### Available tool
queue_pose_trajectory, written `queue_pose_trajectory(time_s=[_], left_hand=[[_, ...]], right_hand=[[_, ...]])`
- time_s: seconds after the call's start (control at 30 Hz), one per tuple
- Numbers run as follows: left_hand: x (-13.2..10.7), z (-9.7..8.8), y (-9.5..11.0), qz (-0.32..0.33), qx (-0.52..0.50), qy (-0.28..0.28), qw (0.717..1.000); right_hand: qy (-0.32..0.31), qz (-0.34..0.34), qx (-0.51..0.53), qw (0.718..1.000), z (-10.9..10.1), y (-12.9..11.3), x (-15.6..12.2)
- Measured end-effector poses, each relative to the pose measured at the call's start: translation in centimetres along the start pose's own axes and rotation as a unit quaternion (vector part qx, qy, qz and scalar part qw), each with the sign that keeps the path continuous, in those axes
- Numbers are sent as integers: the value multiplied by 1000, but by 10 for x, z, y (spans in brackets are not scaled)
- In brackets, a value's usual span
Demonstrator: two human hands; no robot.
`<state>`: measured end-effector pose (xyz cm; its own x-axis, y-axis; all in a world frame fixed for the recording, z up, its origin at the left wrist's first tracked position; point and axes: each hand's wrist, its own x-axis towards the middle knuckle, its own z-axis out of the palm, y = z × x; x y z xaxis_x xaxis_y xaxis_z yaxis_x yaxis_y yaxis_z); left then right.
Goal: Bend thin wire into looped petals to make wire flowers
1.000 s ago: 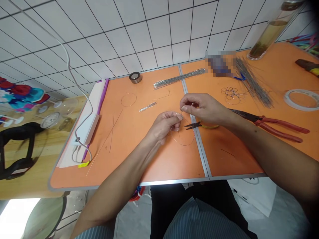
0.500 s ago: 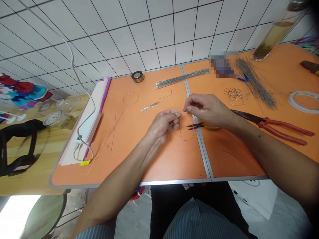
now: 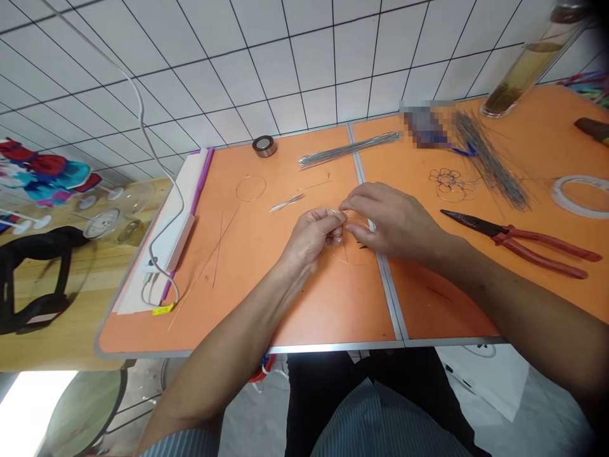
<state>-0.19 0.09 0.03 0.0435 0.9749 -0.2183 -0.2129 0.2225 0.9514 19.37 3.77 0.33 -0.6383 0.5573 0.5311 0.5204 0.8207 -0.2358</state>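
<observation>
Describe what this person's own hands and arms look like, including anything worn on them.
The left hand and right hand are ungloved, and no watch or bracelet shows. Both forearms are bare. The left sleeve is dark blue-grey with fine lighter stripes, ending near the elbow; the right sleeve can't be made out clearly.

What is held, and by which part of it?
Looped wire, by its upper-left part, in the left grip; for the right grip, I cannot tell.
</observation>
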Motion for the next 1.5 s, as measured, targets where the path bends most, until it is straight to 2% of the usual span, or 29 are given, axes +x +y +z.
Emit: queue_pose_trajectory(time_s=[0.13,0.4,0.73,1.0,1.17,1.27,1.37,1.43,1.5], left_hand=[[0,-1,0,2,20,-13,1000],[1,-2,-2,4,45,-19,999],[0,-2,0,8,67,-25,997],[0,-2,-1,12,84,-29,996],[1,-2,-3,4,78,-31,996],[0,-2,-2,8,68,-28,997],[-1,-2,1,23,59,-12,998],[-2,-2,2,36,51,3,998],[-2,-3,3,49,40,15,998]], right_hand=[[-17,-9,-52,998,1,0,1],[-30,-43,-89,995,-1,3,0],[-38,-29,-59,997,1,5,-2],[-46,-90,-127,987,-1,4,-1],[-59,-97,-146,983,0,4,-2],[-48,-62,-113,991,2,3,-4],[-23,25,5,999,1,2,-6],[-9,102,94,990,-3,1,-6],[-4,191,161,968,-7,1,-6]])
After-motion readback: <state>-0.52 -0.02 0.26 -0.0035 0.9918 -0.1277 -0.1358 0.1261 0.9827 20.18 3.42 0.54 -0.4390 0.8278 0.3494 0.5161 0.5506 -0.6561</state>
